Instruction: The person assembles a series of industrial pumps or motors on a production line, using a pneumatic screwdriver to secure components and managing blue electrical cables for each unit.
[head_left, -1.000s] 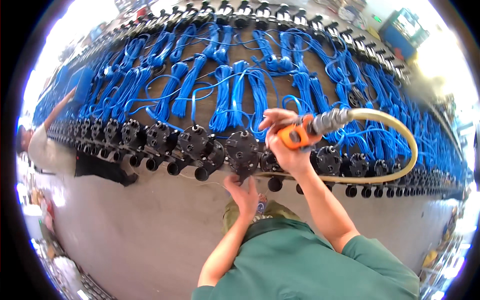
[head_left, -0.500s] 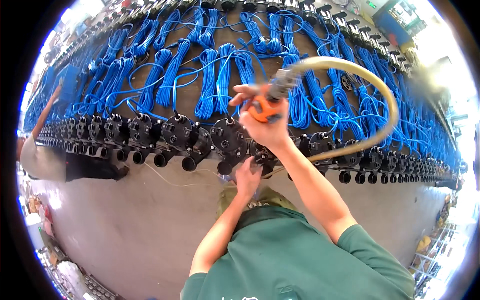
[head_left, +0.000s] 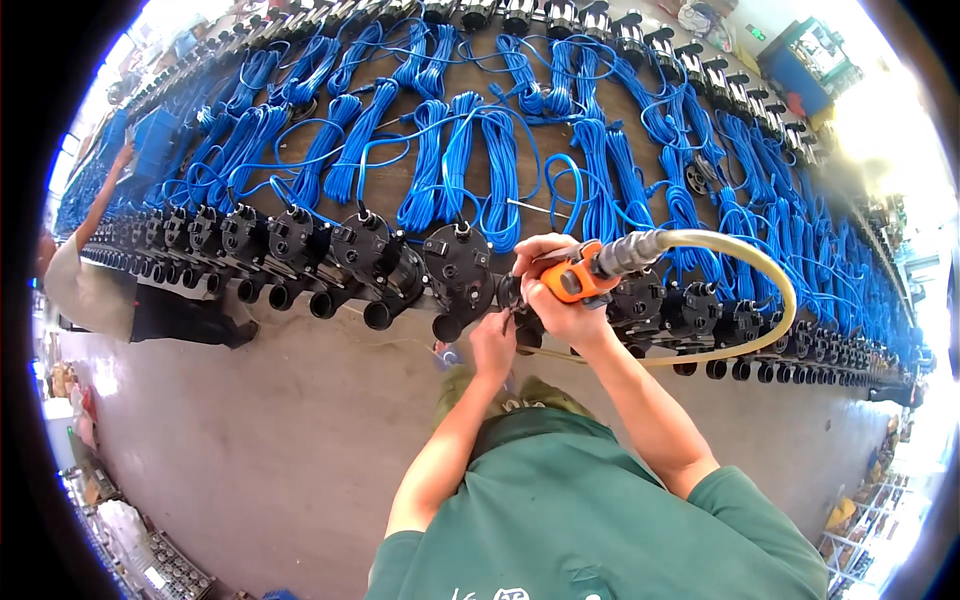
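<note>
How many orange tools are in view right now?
1: the orange tool gripped in the right hand, connected to the yellowish hose. Others could be hidden among the crowded rows.

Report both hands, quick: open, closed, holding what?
Left hand: fingers curled beside a round black housing; cannot tell whether it holds anything.
Right hand: closed around an orange-and-black handheld tool with a tan flexible hose.
</note>
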